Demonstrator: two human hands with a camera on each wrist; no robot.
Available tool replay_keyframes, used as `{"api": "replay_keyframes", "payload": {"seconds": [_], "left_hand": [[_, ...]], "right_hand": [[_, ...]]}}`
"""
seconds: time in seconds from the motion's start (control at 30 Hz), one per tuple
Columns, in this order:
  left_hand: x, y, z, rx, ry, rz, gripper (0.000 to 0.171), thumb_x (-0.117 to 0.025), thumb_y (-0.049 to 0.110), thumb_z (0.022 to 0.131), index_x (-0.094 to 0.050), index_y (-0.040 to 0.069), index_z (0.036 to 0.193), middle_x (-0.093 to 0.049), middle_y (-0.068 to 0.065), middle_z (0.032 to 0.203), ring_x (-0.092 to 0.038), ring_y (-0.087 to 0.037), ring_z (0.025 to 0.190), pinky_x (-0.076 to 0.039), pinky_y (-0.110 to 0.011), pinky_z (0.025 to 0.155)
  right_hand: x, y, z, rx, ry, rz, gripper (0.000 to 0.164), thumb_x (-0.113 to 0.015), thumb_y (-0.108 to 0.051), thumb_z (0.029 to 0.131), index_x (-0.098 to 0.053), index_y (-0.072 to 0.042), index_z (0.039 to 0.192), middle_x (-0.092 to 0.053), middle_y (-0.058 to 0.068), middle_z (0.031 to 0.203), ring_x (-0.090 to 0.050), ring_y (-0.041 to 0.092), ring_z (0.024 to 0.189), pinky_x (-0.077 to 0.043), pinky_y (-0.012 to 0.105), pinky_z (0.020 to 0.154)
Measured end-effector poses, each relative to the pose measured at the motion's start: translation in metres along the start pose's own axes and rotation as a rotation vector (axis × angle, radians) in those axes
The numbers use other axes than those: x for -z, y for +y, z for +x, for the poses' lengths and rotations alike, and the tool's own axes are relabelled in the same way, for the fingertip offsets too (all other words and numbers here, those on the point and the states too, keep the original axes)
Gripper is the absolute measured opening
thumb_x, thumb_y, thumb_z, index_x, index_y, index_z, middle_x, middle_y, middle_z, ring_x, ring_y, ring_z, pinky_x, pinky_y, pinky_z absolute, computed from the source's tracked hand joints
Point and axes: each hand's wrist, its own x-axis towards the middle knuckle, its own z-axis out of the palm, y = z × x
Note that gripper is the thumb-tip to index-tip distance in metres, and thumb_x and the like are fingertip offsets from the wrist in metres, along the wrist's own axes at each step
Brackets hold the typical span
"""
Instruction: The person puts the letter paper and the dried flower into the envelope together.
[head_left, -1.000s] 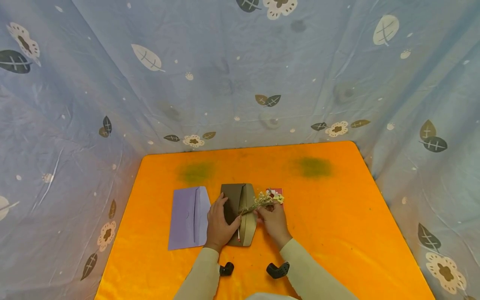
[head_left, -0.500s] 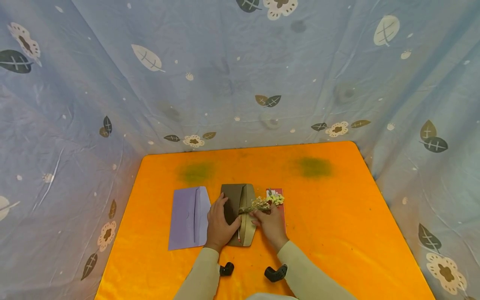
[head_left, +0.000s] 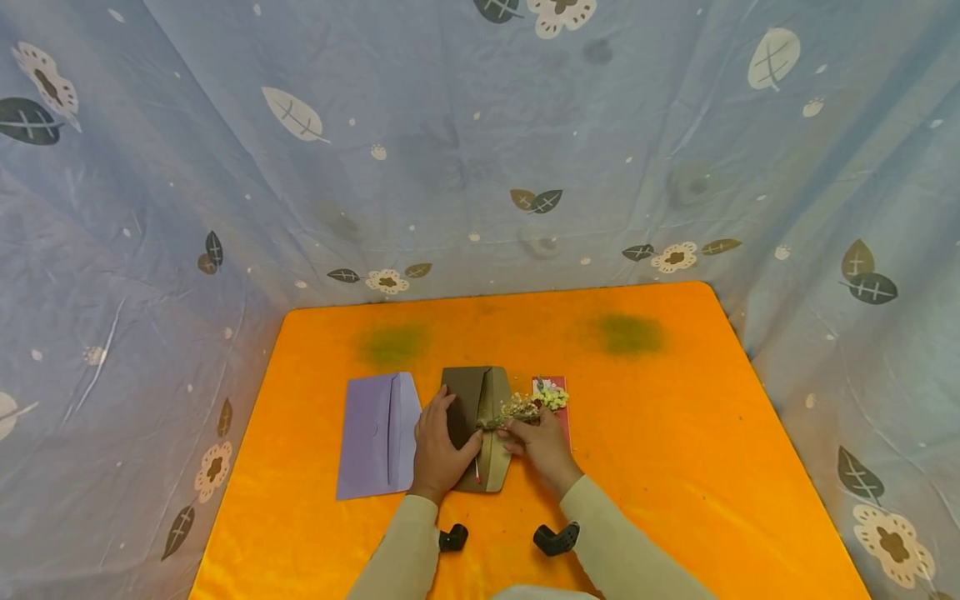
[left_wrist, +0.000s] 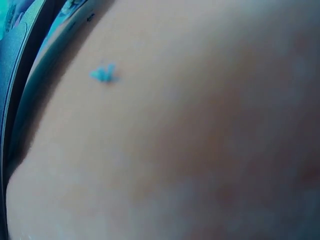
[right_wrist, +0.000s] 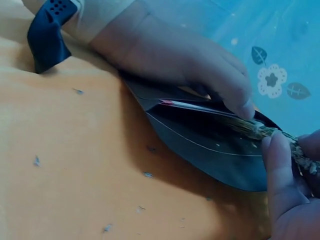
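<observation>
A brown envelope (head_left: 465, 387) lies with its lighter flap unfolded to the right. My left hand (head_left: 441, 446) rests across it, fingers fairly straight, thumb at the pocket's opening. From the right, my right hand (head_left: 546, 446) pinches a small bunch of dried flowers (head_left: 519, 407) between thumb and fingers. In the right wrist view the stems (right_wrist: 242, 127) reach into the gaping pocket, beside the left thumb. A thin white edge with a red end (right_wrist: 167, 103) shows inside the pocket. Skin fills most of the left wrist view.
A purple envelope (head_left: 367, 433) lies at the left, its flap also unfolded. Beneath the flower heads and right hand is a red card (head_left: 559, 385), partly hidden. Small crumbs (right_wrist: 148, 174) dot the orange cloth (head_left: 660, 417). Patterned blue curtains (head_left: 450, 167) enclose the table.
My right hand has shifted slightly left and changed its grip on the dried flowers, whose stems now sit closer to the pocket's opening. My left hand and both envelopes have stayed put.
</observation>
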Motion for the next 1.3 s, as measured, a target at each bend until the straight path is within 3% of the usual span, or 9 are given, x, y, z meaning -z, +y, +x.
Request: {"api": "replay_keyframes", "payload": {"seconds": [0.17,0.27,0.5,0.77,1.13,1.3], "left_hand": [[0.000,-0.001,0.000,-0.003,0.003,-0.003,0.078,-0.082,0.035,0.091,-0.053,0.002,0.154,-0.043,-0.016,0.168,-0.043,-0.040,0.149,-0.029,-0.068,0.116],[0.000,-0.001,0.000,-0.007,0.006,-0.003,0.077,-0.082,0.036,0.091,-0.053,0.002,0.154,-0.043,-0.016,0.168,-0.044,-0.040,0.148,-0.030,-0.068,0.115],[0.001,-0.003,0.000,-0.006,0.003,-0.014,0.077,-0.081,0.037,0.092,-0.052,0.004,0.155,-0.041,-0.013,0.170,-0.042,-0.038,0.149,-0.029,-0.068,0.115],[0.000,-0.002,0.000,-0.012,0.003,-0.003,0.076,-0.081,0.037,0.092,-0.052,0.003,0.155,-0.042,-0.015,0.169,-0.043,-0.040,0.149,-0.030,-0.068,0.115],[0.000,-0.001,0.000,-0.005,-0.001,-0.027,0.075,-0.080,0.033,0.092,-0.052,0.002,0.154,-0.042,-0.017,0.169,-0.043,-0.041,0.149,-0.028,-0.071,0.115],[0.000,-0.001,0.000,-0.005,0.007,-0.023,0.075,-0.081,0.031,0.092,-0.052,0.002,0.154,-0.042,-0.016,0.168,-0.044,-0.041,0.148,-0.028,-0.071,0.115]], "right_hand": [[0.001,-0.003,0.004,-0.012,-0.006,-0.013,0.036,-0.066,-0.003,0.108,-0.044,0.009,0.135,-0.067,0.028,0.120,-0.078,0.029,0.099,-0.064,0.034,0.078],[-0.001,-0.002,0.006,-0.006,0.013,-0.013,0.026,-0.065,-0.002,0.108,-0.048,0.006,0.126,-0.067,0.028,0.118,-0.078,0.028,0.098,-0.064,0.032,0.077],[-0.007,0.002,0.008,0.019,0.058,-0.032,0.039,-0.063,-0.002,0.110,-0.046,0.012,0.142,-0.070,0.027,0.115,-0.078,0.031,0.100,-0.063,0.033,0.079],[-0.011,-0.001,0.010,0.016,0.030,-0.070,0.041,-0.063,-0.006,0.111,-0.045,0.012,0.144,-0.072,0.028,0.115,-0.078,0.035,0.097,-0.064,0.037,0.078],[-0.003,-0.005,0.019,-0.043,0.006,-0.083,0.028,-0.062,-0.004,0.111,-0.050,0.010,0.131,-0.074,0.026,0.106,-0.080,0.029,0.087,-0.064,0.034,0.074],[0.003,-0.013,0.022,-0.063,-0.014,-0.149,0.037,-0.060,-0.007,0.111,-0.046,0.012,0.140,-0.075,0.027,0.102,-0.079,0.029,0.084,-0.064,0.035,0.072]]}}
